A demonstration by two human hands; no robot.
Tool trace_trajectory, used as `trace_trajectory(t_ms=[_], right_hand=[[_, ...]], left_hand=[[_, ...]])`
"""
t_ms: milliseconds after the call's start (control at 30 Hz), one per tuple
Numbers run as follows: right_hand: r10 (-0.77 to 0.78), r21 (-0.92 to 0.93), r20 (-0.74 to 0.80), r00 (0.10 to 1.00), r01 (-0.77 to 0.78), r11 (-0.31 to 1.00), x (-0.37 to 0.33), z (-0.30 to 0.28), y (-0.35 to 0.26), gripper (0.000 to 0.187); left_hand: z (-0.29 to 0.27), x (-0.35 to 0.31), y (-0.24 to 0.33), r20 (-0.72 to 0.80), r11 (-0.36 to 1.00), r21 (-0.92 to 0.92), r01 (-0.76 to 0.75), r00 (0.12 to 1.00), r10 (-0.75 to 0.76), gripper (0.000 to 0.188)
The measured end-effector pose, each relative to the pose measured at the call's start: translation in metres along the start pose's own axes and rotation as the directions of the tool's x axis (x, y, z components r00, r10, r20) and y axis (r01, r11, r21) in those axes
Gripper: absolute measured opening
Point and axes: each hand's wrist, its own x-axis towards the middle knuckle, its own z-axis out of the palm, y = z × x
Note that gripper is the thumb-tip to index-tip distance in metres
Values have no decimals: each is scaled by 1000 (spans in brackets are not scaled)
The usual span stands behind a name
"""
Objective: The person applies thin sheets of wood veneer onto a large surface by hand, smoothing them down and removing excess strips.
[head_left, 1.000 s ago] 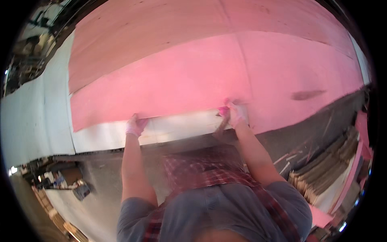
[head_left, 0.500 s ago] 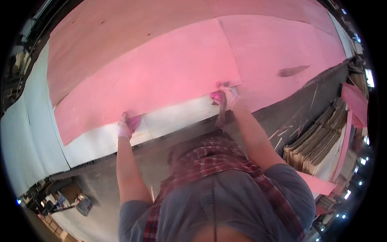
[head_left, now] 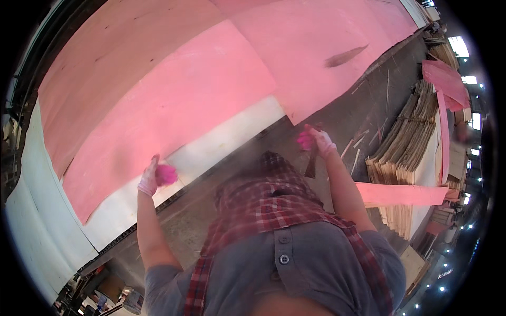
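My left hand [head_left: 152,178], in a white glove with pink fingers, is at the near edge of a pink sheet [head_left: 184,100]. Its thumb stands apart from the half-bent fingers, and no held thing shows in it. My right hand [head_left: 319,140], gloved alike, is off the sheets, over the floor near the sheet corner. Its fingers are closed around a dark, narrow, flat tool [head_left: 311,166] that points down; its exact kind is unclear. White board [head_left: 237,126] shows along the pink sheet's near edge.
A second pink sheet [head_left: 311,58] with a dark streak adjoins on the right; a browner sheet [head_left: 121,63] lies beyond. Stacked thin wood sheets [head_left: 400,152] stand on the right, with a pink strip [head_left: 403,194] across them. Wood slivers litter the dark floor [head_left: 369,105].
My right hand, with the dark tool, has left the sheet's right corner and moved toward me and right. My left hand stays at the near edge. The whole view has turned.
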Motion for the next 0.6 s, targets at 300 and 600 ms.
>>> trace_trajectory(t_ms=[300,600], right_hand=[[16,278,37,999,-26,960,93,-90,-23,42],[-80,-53,312,947,101,993,112,-103,-55,37]], left_hand=[[349,40,22,495,165,733,-660,684,535,83],[461,100,19,225,62,958,-279,872,435,67]])
